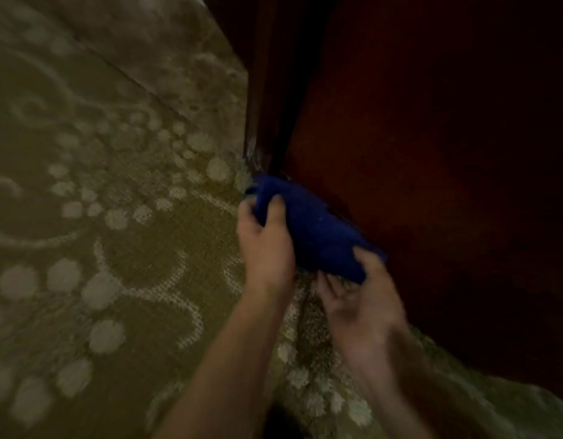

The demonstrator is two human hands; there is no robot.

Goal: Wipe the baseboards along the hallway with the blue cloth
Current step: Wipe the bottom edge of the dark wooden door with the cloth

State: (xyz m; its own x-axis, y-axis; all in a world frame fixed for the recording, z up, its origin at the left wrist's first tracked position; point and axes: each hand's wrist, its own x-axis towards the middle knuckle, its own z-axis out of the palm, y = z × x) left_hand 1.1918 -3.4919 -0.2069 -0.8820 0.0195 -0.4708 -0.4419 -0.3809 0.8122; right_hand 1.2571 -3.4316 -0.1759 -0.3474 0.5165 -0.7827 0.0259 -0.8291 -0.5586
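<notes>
Patterned carpet [115, 248] meets dark wood [432, 153]; both hands' fingers [275, 205] pinch blue cloth [318, 232].

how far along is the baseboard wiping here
Done: nothing visibly finished; the frame is dim and blurred. In hand: left hand and right hand grip the blue cloth against the dark wood at carpet level. Left: how much remains is out of view.

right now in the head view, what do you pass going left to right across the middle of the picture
patterned olive carpet with pale dotted swirls → left hand gripping the cloth's far end → dark blue cloth → right hand holding its near end → dark reddish-brown wooden panel
</notes>
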